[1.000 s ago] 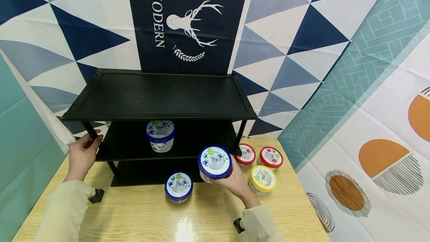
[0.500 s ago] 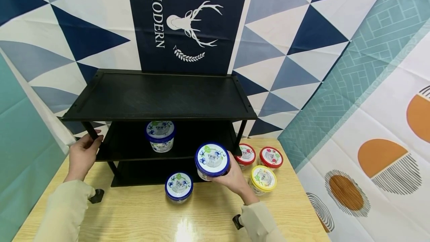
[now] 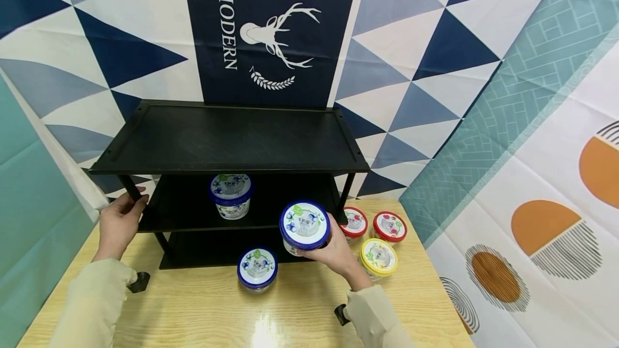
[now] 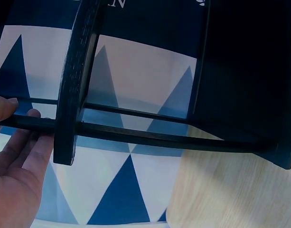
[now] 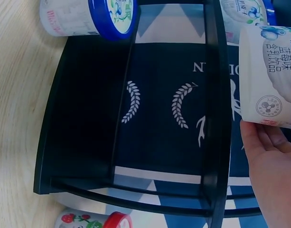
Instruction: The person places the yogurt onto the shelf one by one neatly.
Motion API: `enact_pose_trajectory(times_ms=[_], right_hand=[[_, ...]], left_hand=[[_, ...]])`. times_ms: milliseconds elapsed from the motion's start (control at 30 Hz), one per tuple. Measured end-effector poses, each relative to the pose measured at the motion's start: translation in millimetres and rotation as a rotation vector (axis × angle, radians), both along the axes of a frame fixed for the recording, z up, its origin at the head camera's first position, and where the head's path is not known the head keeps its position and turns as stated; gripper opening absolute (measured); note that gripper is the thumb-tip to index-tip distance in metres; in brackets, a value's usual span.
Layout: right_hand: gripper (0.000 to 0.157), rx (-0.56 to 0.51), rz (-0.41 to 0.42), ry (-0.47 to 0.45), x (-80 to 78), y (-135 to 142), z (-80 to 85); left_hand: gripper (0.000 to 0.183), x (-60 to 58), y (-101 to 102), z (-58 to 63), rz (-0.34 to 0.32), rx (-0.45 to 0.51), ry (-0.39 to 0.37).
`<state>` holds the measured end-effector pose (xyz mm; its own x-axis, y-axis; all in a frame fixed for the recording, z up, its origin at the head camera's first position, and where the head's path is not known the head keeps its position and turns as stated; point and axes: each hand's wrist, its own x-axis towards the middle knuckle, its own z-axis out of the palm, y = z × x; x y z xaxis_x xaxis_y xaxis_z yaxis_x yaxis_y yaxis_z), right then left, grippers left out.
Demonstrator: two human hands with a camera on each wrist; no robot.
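My left hand (image 3: 120,224) grips the front left post (image 4: 29,122) of a black shelf rack (image 3: 232,138), thumb on one side and fingers on the other. With my right hand (image 3: 336,251) I hold a blue-lidded tub (image 3: 304,223), white with blueberry pictures, before the middle shelf's front edge near its right end. It looks roughly upright, lid facing up. In the right wrist view the held tub's printed wall (image 5: 268,76) shows above my fingers. Another blue-lidded tub (image 3: 231,196) stands on the middle shelf. A third blue-lidded tub (image 3: 257,268) stands on the table before the rack.
Right of the rack stand two red-lidded tubs, one nearer the rack (image 3: 354,222) and one farther right (image 3: 389,227), with a yellow-lidded tub (image 3: 378,258) in front. The wooden table (image 3: 203,310) extends towards me. A patterned cloth wall (image 3: 145,42) rises behind the rack.
My right hand has moved the blue-lidded tub slightly left and towards the middle shelf. My left hand has stayed on the post, and the other tubs have not moved.
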<state>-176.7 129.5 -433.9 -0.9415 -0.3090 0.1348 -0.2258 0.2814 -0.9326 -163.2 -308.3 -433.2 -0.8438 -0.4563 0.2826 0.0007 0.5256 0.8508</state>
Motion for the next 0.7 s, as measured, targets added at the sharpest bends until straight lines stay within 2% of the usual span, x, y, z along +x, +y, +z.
enact_pose_trajectory(times_ms=[700], right_hand=[[0.084, -0.035, -0.014, 0.032, -6.2, -2.1, 6.9]], left_hand=[[0.025, 0.7, 0.8, 2.4, 0.006, 0.001, -0.007]])
